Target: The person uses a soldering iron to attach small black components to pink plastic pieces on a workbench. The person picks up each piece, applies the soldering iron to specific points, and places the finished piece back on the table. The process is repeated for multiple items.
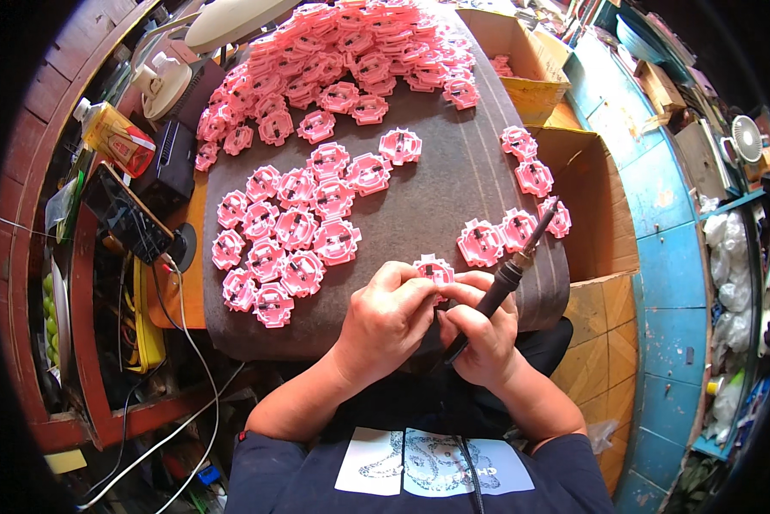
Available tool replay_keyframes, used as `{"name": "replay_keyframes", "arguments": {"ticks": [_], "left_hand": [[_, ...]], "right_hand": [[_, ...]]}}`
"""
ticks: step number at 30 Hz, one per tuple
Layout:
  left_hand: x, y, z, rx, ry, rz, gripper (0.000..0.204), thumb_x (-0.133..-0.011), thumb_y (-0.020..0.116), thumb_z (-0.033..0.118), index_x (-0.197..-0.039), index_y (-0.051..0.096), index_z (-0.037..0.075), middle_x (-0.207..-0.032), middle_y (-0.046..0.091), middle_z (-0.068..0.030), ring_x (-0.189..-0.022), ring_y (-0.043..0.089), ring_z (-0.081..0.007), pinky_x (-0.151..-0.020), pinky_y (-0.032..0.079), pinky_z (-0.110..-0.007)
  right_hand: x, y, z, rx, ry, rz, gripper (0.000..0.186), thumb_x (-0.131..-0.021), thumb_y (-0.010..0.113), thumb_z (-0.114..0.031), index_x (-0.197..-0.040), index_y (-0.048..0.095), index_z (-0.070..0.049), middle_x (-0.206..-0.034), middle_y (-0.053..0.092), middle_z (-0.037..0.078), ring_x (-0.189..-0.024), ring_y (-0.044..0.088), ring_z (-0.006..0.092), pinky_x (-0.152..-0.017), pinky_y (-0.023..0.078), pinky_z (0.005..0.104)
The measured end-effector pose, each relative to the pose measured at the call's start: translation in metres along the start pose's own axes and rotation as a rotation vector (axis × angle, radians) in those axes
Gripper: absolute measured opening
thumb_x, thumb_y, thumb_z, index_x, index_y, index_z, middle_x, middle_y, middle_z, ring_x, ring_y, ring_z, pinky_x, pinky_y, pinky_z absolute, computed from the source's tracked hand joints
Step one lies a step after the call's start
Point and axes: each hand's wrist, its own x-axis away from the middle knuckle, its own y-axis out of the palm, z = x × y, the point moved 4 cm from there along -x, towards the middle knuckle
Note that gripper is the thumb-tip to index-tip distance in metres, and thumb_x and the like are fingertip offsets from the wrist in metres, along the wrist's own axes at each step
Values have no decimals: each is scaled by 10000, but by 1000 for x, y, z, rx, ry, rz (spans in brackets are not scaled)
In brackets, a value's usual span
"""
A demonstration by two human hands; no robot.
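Close to the table's near edge, my left hand pinches a pink plastic part with a white and dark piece in its middle. My right hand grips a soldering iron with a black handle, its tip pointing up and to the right. The right fingertips also meet the same pink part. Left of my hands lies a cluster of similar pink parts, each with a small black piece. To the right, a few more pink parts lie near the iron's tip.
A large heap of pink parts covers the table's far end. Cardboard boxes stand along the right side. At left are a phone on a stand, a bottle of orange liquid, a lamp and a white cable.
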Motion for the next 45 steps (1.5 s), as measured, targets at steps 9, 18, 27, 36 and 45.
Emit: {"name": "replay_keyframes", "arguments": {"ticks": [9, 18, 27, 36, 45], "left_hand": [[1, 0, 1, -37, -2, -11, 208, -875, 786, 6, -1077, 756, 44, -1034, 687, -146, -825, 720, -301, -694, 586, -384], [0, 1, 1, -11, 23, -16, 212, -859, 775, -12, -1063, 733, 29, -1021, 665, -147, -760, 692, -257, -663, 571, -360], [0, 0, 0, -13, 22, -30, 237, -855, 774, -41, -1077, 730, 31, -1035, 673, -136, -737, 686, -222, -656, 570, -340], [-2, 0, 2, -10, 16, -20, 232, -849, 776, -33, -1064, 729, 41, -1028, 683, -144, -816, 712, -296, -700, 588, -378], [-3, 0, 9, -99, 105, -34, 220, -845, 772, -47, -1052, 720, 7, -1036, 685, -165, -901, 721, -354, -771, 608, -412]], "right_hand": [[-2, -6, -2, -36, 5, 34, 263, -892, 779, -92, -1107, 628, -91, -1162, 747, 147, -1029, 715, 378, -882, 501, 492], [6, -60, -4, 20, -64, 32, 715, -1047, 610, -589, -1509, 468, -62, -1058, 760, 166, -920, 734, 348, -771, 548, 480], [5, -79, -26, -55, -7, -11, 337, -975, 762, -290, -1150, 679, -14, -817, 653, 92, -671, 594, 257, -613, 472, 382], [8, -75, -23, -76, -1, 10, 287, -975, 754, -250, -1136, 674, -26, -803, 657, 82, -660, 600, 251, -611, 472, 371], [8, -76, -27, -104, -4, -44, 306, -936, 783, -235, -1135, 684, -25, -791, 660, 70, -635, 587, 244, -590, 446, 376]]}}
